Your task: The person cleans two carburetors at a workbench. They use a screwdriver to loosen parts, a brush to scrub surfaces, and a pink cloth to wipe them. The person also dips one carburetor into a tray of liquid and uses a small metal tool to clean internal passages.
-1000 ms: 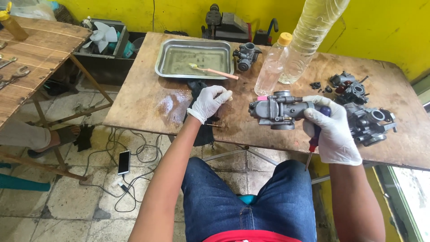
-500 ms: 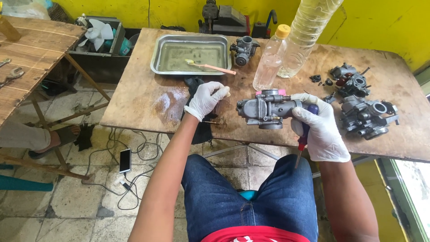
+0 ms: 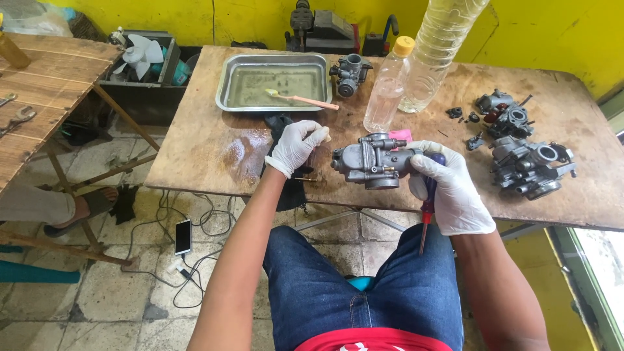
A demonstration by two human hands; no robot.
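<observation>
A grey carburetor (image 3: pixel 372 162) is held above the wooden table's (image 3: pixel 208 143) near edge by the gloved right hand (image 3: pixel 448 188), closed around it and a red-handled screwdriver (image 3: pixel 426 208). The gloved left hand (image 3: pixel 296 144) is pinched on something small, too tiny to identify. The carburetor is best kept level and steady.

A bright yellow wall (image 3: pixel 552 32) stood behind the worn wooden table (image 3: pixel 214 149). A slatted wooden bench (image 3: pixel 45 91) stood to the left. The floor (image 3: pixel 97 286) was cracked, stained pale tile. Daylight entered through a window (image 3: pixel 601 260) at lower right.
</observation>
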